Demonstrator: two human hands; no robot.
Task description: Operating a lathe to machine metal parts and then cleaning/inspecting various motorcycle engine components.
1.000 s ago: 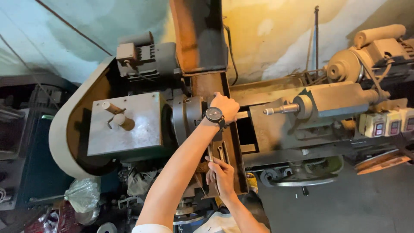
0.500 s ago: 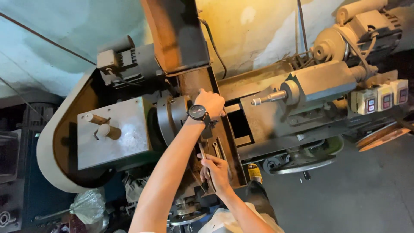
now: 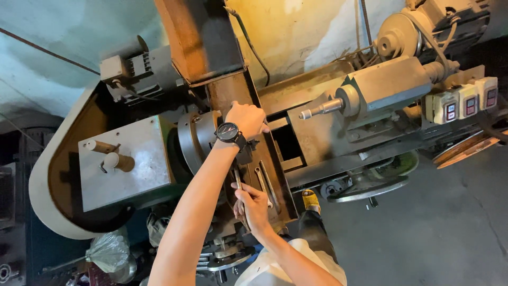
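Lathe chuck area is gripped from above by left hand, fingers curled, exact contact hidden; long chuck key is clenched in right hand just below, over rusty lathe bed

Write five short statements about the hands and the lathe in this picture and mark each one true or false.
1. The left hand wears a dark wristwatch. True.
2. The right hand is empty. False: it grips a slim metal tool, apparently a wrench.
3. The left hand rests on the rusty beam by the lathe's chuck. True.
4. The tailstock's pointed centre touches the left hand. False: it stands apart, with a gap between them.
5. The three switch boxes sit beside the grey headstock cover. False: they are at the far end, past the tailstock.
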